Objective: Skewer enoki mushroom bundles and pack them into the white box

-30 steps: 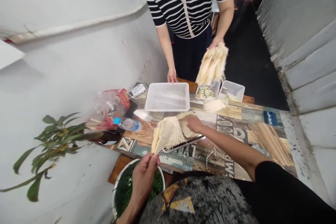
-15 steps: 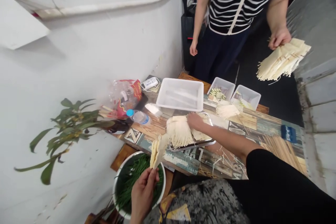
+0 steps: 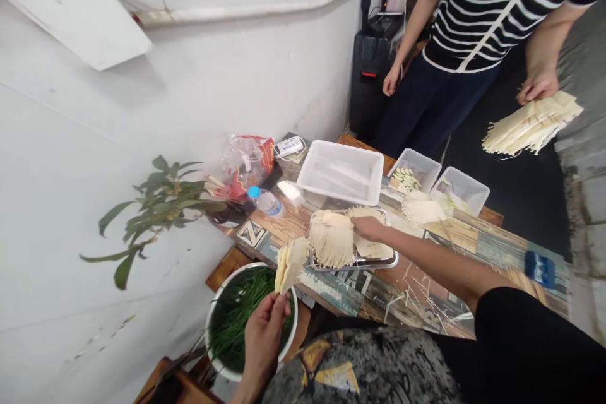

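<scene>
My left hand (image 3: 265, 328) is closed around the lower end of a pale, layered piece of enoki mushrooms (image 3: 290, 263), held upright over the rim of a bowl. My right hand (image 3: 368, 228) reaches across to a metal tray (image 3: 392, 261). Its fingers are pinched at the top right edge of a fringed enoki mushroom bundle (image 3: 332, 241) lying in that tray. More flat enoki (image 3: 374, 246) lies beside the bundle, partly under my right hand. Any sticks inside my grips are hidden.
A white bowl (image 3: 211, 353) of green chives stands below left. Behind the tray are a white plastic bin (image 3: 341, 170), two small bins (image 3: 416, 164), and a bottle (image 3: 265, 201). A co-worker's hand (image 3: 540, 85) holds fringed enoki at right. Wooden sticks lie by a blue box (image 3: 540, 268).
The view has swung, so the scene sits further right. My right hand has shifted slightly at the bundle's edge, its fingers now pinched there. My left hand still holds its piece.
</scene>
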